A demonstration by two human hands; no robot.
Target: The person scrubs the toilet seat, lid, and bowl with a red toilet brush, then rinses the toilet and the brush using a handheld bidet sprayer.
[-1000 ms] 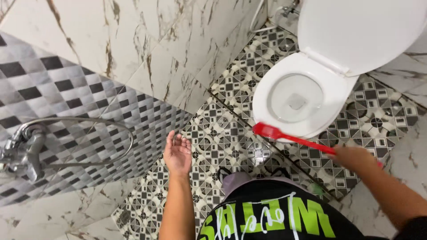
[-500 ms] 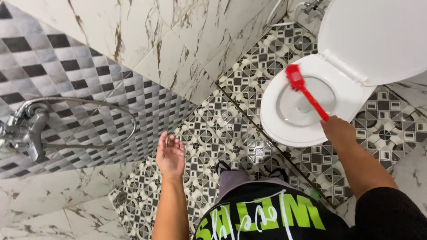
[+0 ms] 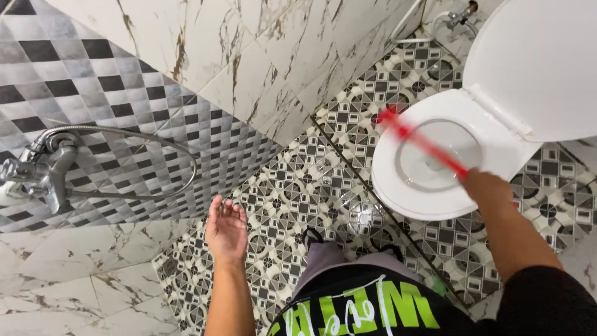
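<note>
Red brush (image 3: 423,142) now nearer toilet rim (image 3: 388,186)

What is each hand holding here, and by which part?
The right hand grips a red toilet brush by the near end of its handle, over the toilet bowl. The left hand is open, holding nothing.

The floor (image 3: 311,186) is laid with black, grey and white patterned tiles and meets marbled wall tiles along its left edge. A white toilet (image 3: 398,193) stands on it toward the far right corner. A small green object (image 3: 439,286) lies near the right edge.
</note>
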